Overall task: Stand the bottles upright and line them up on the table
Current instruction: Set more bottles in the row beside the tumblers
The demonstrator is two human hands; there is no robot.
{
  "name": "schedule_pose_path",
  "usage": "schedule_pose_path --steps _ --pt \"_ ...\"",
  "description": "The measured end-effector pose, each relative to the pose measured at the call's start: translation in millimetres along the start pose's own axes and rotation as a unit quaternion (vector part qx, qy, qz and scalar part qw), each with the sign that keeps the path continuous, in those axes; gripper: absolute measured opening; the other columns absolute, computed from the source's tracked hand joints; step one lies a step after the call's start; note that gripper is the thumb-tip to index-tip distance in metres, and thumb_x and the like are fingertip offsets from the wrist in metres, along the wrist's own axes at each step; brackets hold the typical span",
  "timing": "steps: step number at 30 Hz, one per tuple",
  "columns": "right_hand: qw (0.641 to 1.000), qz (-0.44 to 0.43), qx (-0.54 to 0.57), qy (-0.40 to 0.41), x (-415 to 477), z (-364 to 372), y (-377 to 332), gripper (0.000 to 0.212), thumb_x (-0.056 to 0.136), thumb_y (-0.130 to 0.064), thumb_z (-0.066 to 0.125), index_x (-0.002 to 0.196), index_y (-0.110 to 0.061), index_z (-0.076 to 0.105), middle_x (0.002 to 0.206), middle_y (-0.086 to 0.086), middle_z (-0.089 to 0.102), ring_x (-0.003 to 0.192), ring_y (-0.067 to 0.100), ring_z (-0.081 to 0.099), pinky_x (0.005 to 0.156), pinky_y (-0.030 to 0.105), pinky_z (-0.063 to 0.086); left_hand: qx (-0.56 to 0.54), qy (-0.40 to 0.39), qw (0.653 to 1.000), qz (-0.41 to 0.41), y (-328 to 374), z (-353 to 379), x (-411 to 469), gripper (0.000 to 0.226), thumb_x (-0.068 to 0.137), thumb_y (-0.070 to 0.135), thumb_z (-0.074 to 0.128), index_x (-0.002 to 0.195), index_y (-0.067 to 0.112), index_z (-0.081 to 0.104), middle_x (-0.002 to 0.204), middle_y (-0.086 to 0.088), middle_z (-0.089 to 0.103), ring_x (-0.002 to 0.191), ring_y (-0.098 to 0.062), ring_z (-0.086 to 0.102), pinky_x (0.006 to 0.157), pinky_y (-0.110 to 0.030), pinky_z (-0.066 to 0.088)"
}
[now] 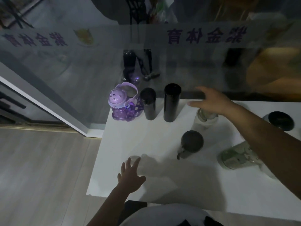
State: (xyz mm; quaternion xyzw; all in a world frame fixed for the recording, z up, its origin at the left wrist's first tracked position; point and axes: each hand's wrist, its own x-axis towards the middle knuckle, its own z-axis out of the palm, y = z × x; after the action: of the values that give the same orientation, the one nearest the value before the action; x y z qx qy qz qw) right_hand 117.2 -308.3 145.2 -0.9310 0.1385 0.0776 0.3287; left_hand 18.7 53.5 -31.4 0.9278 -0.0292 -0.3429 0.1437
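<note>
On the white table [130, 141], a purple cat-lid bottle [124, 106] and two black flasks [148, 103] [171, 102] stand upright in a row at the back. My right hand [210, 101] hovers with spread fingers over a white bottle [203, 119] right of that row. My left hand [131, 174] is open, its fingertips at a pale translucent bottle [146, 163] that seems to lie on the table. A dark grey round-lidded bottle [191, 143] stands mid-table. A clear green-tinted bottle [237, 156] lies on its side under my right forearm.
A black-lidded bottle [281, 120] stands at the far right. A glass wall with purple lettering [206, 35] rises right behind the table. The table's left edge drops to a wood floor [44, 168].
</note>
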Motion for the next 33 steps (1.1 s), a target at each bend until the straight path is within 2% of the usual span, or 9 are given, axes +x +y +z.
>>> schedule_pose_path --steps 3,5,9,14,18,23,27,33 --pt "0.992 0.022 -0.122 -0.026 -24 6 26 0.087 0.067 -0.053 0.076 0.142 -0.032 0.036 0.150 0.008 0.035 0.132 0.032 0.040 0.105 0.042 0.039 0.018 0.011 1.000 0.004 14 1 1 0.087 0.084 0.044 0.062 0.154 0.040 0.010 0.165 -0.003 0.001 0.151 -0.031 0.004 0.117 -0.055 0.022" --pt "0.985 0.038 -0.161 -0.043 -34 15 38 0.089 0.066 -0.050 0.077 0.142 -0.038 0.032 0.154 0.008 0.026 0.135 0.036 0.033 0.107 0.047 0.036 0.026 0.017 0.999 0.007 24 2 2 0.086 0.085 0.043 0.060 0.154 0.039 0.009 0.165 -0.003 -0.002 0.152 -0.031 0.001 0.119 -0.055 0.018" --pt "0.986 0.056 -0.152 -0.030 -40 25 52 0.081 0.070 -0.038 0.078 0.138 -0.037 0.033 0.150 0.006 0.029 0.129 0.035 0.037 0.101 0.044 0.041 0.035 0.022 0.999 0.014 39 2 6 0.086 0.087 0.042 0.059 0.154 0.039 0.006 0.165 -0.003 -0.007 0.152 -0.032 -0.004 0.120 -0.057 0.012" --pt "0.985 0.041 -0.160 -0.044 -26 23 48 0.098 0.068 -0.027 0.076 0.146 -0.041 0.018 0.153 0.013 0.023 0.126 0.042 0.043 0.098 0.042 0.045 0.035 0.012 0.999 0.026 52 7 10 0.086 0.087 0.041 0.060 0.154 0.040 0.007 0.165 -0.003 -0.008 0.152 -0.032 -0.004 0.118 -0.059 0.016" --pt "0.973 0.032 -0.217 -0.066 -17 27 43 0.084 0.070 -0.026 0.074 0.142 -0.032 0.032 0.135 0.013 0.039 0.114 0.039 0.050 0.090 0.040 0.048 0.041 0.008 0.999 0.020 54 10 13 0.087 0.086 0.041 0.061 0.153 0.043 0.006 0.165 0.000 -0.010 0.151 -0.033 -0.004 0.115 -0.059 0.022" --pt "0.969 0.020 -0.233 -0.076 -10 24 42 0.073 0.071 -0.021 0.074 0.136 -0.028 0.041 0.130 0.013 0.041 0.108 0.038 0.052 0.085 0.038 0.049 0.049 0.015 0.999 0.014 47 11 18 0.089 0.080 0.043 0.062 0.150 0.047 0.007 0.161 0.003 -0.004 0.146 -0.034 0.007 0.104 -0.061 0.039" --pt "0.974 0.019 -0.215 -0.072 2 19 40 0.074 0.066 -0.027 0.079 0.131 -0.031 0.046 0.129 0.012 0.042 0.106 0.038 0.053 0.080 0.036 0.049 0.078 0.011 0.997 0.023 46 14 19 0.091 0.081 0.044 0.061 0.151 0.046 0.002 0.160 0.001 -0.006 0.145 -0.036 0.007 0.102 -0.059 0.042" --pt "0.984 0.009 -0.173 -0.045 24 21 31 0.075 0.066 -0.024 0.080 0.132 -0.030 0.046 0.131 0.011 0.040 0.115 0.040 0.046 0.089 0.040 0.048 0.088 0.010 0.996 0.029 46 16 19 0.091 0.085 0.042 0.059 0.152 0.045 -0.002 0.163 0.000 -0.012 0.148 -0.038 -0.001 0.107 -0.061 0.037"
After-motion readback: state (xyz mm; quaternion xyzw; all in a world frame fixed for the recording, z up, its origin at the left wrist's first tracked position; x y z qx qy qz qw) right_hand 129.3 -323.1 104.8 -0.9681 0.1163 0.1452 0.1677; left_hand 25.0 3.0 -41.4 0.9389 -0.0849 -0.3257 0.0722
